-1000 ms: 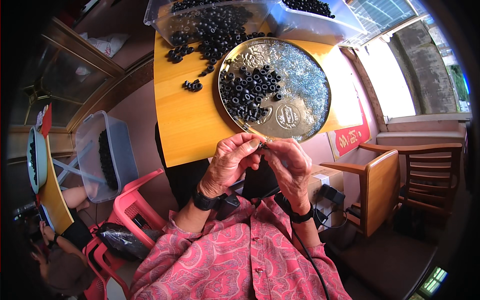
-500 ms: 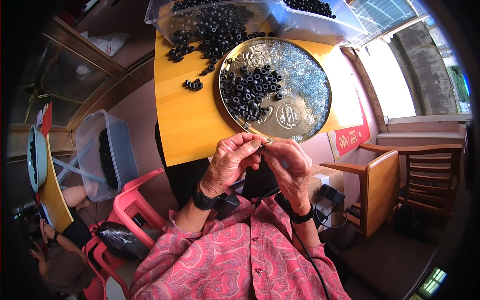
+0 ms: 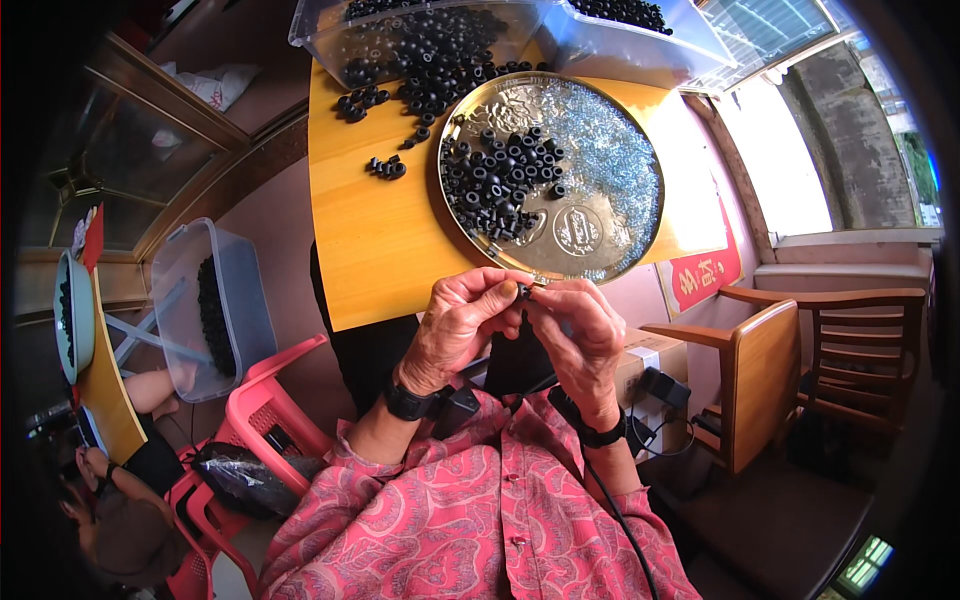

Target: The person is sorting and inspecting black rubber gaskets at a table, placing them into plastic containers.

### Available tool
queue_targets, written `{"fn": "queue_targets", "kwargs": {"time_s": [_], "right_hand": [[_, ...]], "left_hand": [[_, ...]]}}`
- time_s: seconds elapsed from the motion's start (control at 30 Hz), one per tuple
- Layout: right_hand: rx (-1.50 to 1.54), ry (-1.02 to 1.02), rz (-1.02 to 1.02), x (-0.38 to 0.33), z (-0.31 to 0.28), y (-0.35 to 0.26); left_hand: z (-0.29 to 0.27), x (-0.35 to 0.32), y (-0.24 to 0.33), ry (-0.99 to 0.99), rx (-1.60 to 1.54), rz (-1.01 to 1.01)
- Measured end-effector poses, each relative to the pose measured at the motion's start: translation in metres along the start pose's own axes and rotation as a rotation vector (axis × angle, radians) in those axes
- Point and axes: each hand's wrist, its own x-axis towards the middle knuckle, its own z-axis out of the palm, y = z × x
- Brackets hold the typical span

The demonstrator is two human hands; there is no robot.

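Just off the near edge of the table, both hands meet fingertip to fingertip. My left hand [image 3: 462,322] pinches a small black ring-shaped part [image 3: 524,291] between thumb and forefinger. Against it, my right hand [image 3: 580,325] closes its fingertips on a tiny shiny piece, too small to name. Beyond the hands lies a round metal tray [image 3: 548,262] with a raised pattern. Its left half holds a heap of black ring-shaped parts [image 3: 497,178]; small clear pieces [image 3: 610,150] are spread over its right side.
Loose black parts [image 3: 430,95] spill over the yellow table [image 3: 365,240] before two clear plastic bins [image 3: 640,45]. Left are a red plastic chair [image 3: 285,400], another clear bin [image 3: 205,310] and a person's arm [image 3: 135,490]. A wooden chair [image 3: 765,385] stands right.
The fingertips have shifted slightly, and the black part between them shows more. My right hand has edged a little to the right. The tray and the heaps look the same.
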Motion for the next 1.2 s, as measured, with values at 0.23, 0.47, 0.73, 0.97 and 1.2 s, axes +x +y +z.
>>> {"fn": "queue_targets", "kwargs": {"time_s": [0.23,0.47,0.73,0.97,1.2], "right_hand": [[0.057,0.027,0.043,-0.0017,0.0012,-0.0003],[0.069,0.029,0.048,-0.0020,0.0014,0.0005],[0.100,0.040,0.091,-0.0044,0.0016,0.0000],[0.082,0.033,0.079,-0.0039,0.0016,-0.0001],[0.043,0.008,0.030,-0.0032,-0.0003,-0.0016]], "left_hand": [[0.0018,0.0001,0.0007,-0.001,-0.054,-0.037],[0.0020,0.0003,0.0013,-0.002,-0.075,-0.050],[0.0022,-0.0005,0.0006,0.009,-0.064,-0.049],[0.0038,-0.0016,0.0013,0.019,-0.053,-0.040],[0.0034,-0.0020,0.0003,0.021,-0.017,-0.022]]}}
